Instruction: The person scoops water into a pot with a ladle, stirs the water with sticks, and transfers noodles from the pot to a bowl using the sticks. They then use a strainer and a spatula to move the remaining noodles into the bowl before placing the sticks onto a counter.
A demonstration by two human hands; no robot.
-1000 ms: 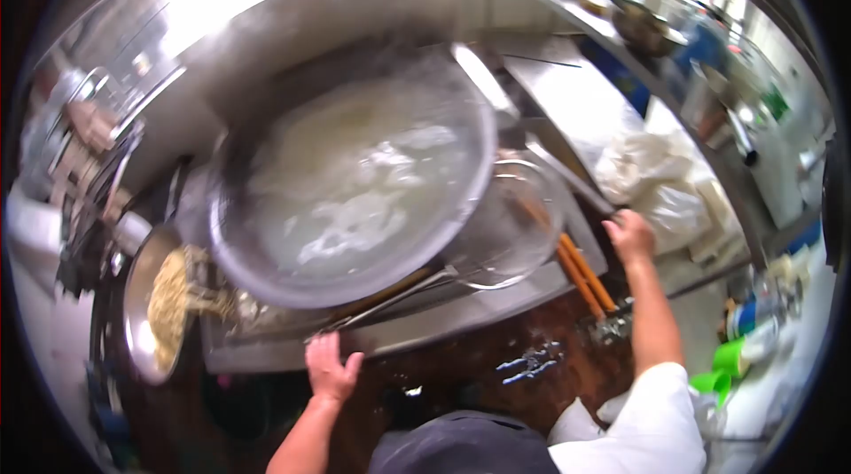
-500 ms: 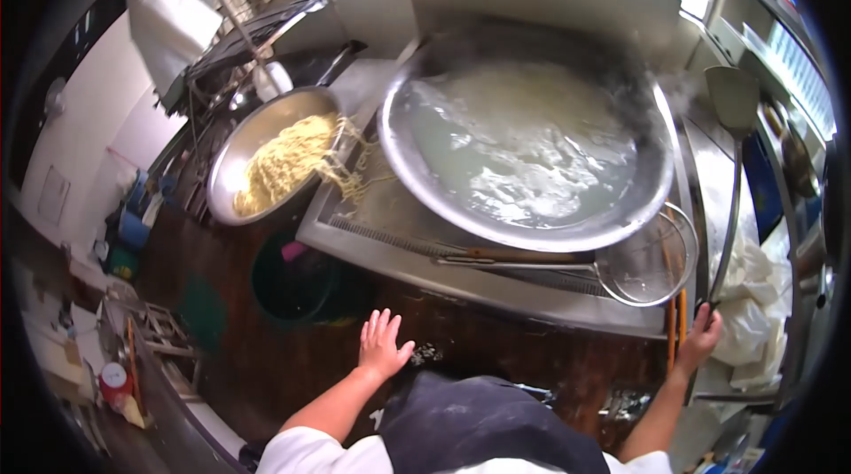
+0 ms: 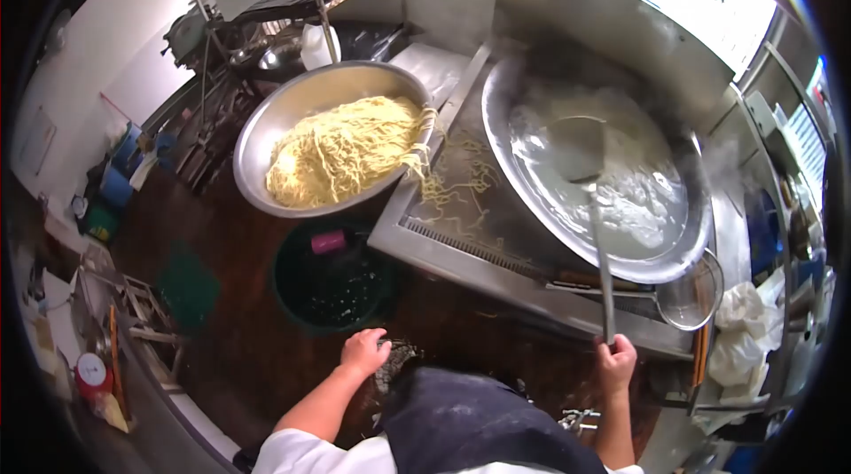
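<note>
My right hand (image 3: 616, 363) is closed around the end of the handle of a long wok spatula (image 3: 604, 257). Its broad blade reaches into the cloudy, steaming water (image 3: 651, 212) of a large metal wok (image 3: 651, 272); part of the blade shows at the surface. My left hand (image 3: 365, 352) hangs in front of the apron with nothing in it, its fingers loosely bent and apart. Beyond it, a wide metal basin (image 3: 253, 183) holds a heap of yellow noodles (image 3: 346, 150), with strands hanging over its right rim.
A wire skimmer (image 3: 690, 295) lies on the stove's front edge (image 3: 523, 292). Loose noodle strands (image 3: 456, 177) are scattered on the stove top. A dark green tub (image 3: 297, 292) with a pink object (image 3: 328, 242) sits on the floor. White bags (image 3: 746, 323) are at right, a red scale (image 3: 93, 374) at left.
My right hand has moved left, and the spatula blade has swung from beside the wok into the water. My left hand's fingers have bent a little. The view has turned left.
</note>
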